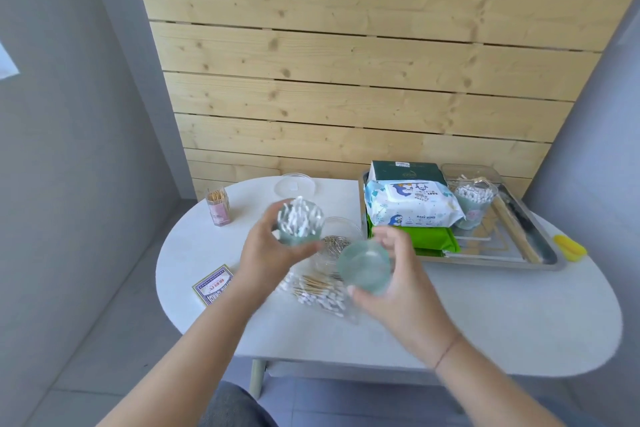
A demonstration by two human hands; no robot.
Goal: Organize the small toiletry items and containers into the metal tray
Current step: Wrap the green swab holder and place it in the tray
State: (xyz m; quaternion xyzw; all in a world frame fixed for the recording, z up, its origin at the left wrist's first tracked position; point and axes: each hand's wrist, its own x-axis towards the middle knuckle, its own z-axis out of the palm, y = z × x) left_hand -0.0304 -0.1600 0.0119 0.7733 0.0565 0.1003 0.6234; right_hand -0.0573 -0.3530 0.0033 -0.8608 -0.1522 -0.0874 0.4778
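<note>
A white oval table (450, 316) is seen from above, set against a wall of pale wooden planks (346, 63) and flanked by grey walls (69, 115); a grey floor (104, 340) is visible below. At the far right of the table a metal tray (540, 253) is placed. Inside it are stacked a dark green box (405, 170), a pack of baby wipes (412, 205) and a bright green pack (433, 239), with a cup of cotton swabs (472, 201) just beside them and a clear box (474, 172) behind it. A yellow item (569, 247) lies on the table just right of the tray.

A pale green cup filled with cotton swabs (299, 222) is gripped by the left hand (273, 250), the fingers curled around it, above the table. A pale green lid (363, 267) is clasped by the right hand (398, 291), fingers wrapped round its rim. Both are blurred.

Beneath the hands, a bag of wooden-stemmed swabs (318, 290) and a clear dish of pins (336, 239) are seen. A toothpick jar (218, 207), a clear round lid (294, 186) and a card pack (213, 284) are found on the left.
</note>
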